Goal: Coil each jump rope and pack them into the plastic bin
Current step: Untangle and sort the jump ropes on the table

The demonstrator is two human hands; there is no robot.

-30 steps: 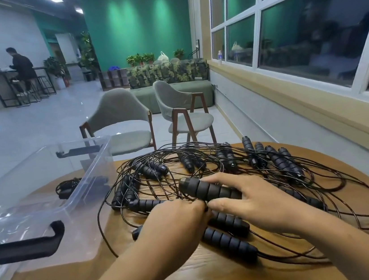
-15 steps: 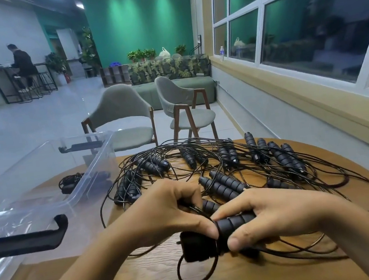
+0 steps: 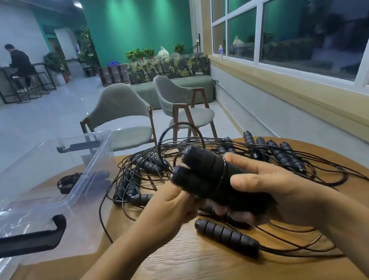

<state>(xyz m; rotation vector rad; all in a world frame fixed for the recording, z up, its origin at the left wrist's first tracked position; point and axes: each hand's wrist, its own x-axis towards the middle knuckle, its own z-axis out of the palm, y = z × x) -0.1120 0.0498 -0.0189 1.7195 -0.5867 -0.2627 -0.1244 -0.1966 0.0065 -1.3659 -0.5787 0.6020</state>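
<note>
Two black ribbed jump-rope handles (image 3: 209, 172) are held side by side above the round wooden table (image 3: 197, 276). My right hand (image 3: 262, 186) grips them from the right and below. My left hand (image 3: 170, 202) holds their near ends, thumb against them. A thin black cord (image 3: 177, 129) loops up from the handles. A tangled pile of jump ropes (image 3: 281, 155) with several black handles covers the table behind. One loose handle (image 3: 226, 234) lies under my hands. The clear plastic bin (image 3: 41, 163) stands at the left with one coiled rope (image 3: 69, 182) inside.
The bin has black latch handles (image 3: 23, 241) at its near and far ends. Two grey chairs (image 3: 119, 117) stand beyond the table. A window wall runs along the right. A person stands at a counter far back left.
Both hands have lifted the two handles off the table and brought them together, higher and closer to me. The cord now arcs up above the handles.
</note>
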